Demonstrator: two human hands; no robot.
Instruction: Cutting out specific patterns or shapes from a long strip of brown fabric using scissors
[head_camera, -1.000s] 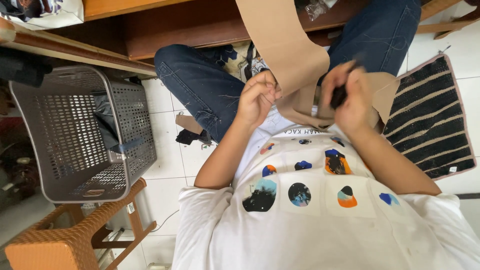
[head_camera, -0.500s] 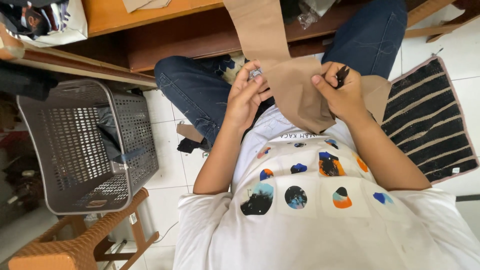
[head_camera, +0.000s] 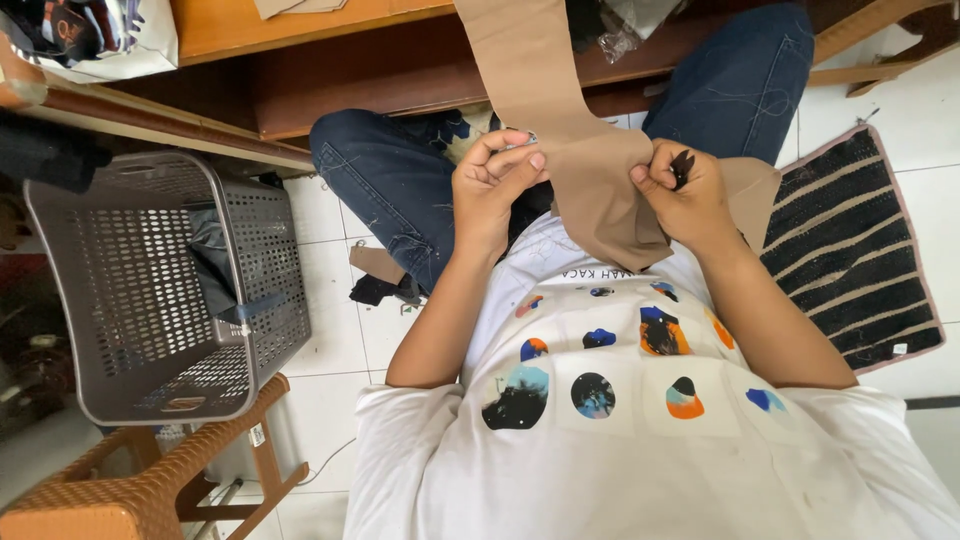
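Note:
A long strip of tan fabric (head_camera: 560, 110) hangs from the wooden table edge down onto my lap. My left hand (head_camera: 492, 185) pinches its left edge between thumb and fingers. Gripping the right side of the cloth, my right hand (head_camera: 688, 192) also holds a small black tool (head_camera: 683, 165) whose kind I cannot tell. Both hands sit just above my knees in blue jeans, over my white printed shirt.
A grey perforated plastic basket (head_camera: 90, 270) with dark cloth inside stands at the left on a wicker stool (head_camera: 150, 480). A black striped mat (head_camera: 850, 260) lies on the white tiled floor at the right. Fabric scraps (head_camera: 375, 275) lie beside my left knee. The wooden table (head_camera: 330, 60) runs along the top.
Both hands have moved up and slightly apart along the tan fabric. The left hand's fingers have shifted to pinch its edge; the right hand keeps the black tool.

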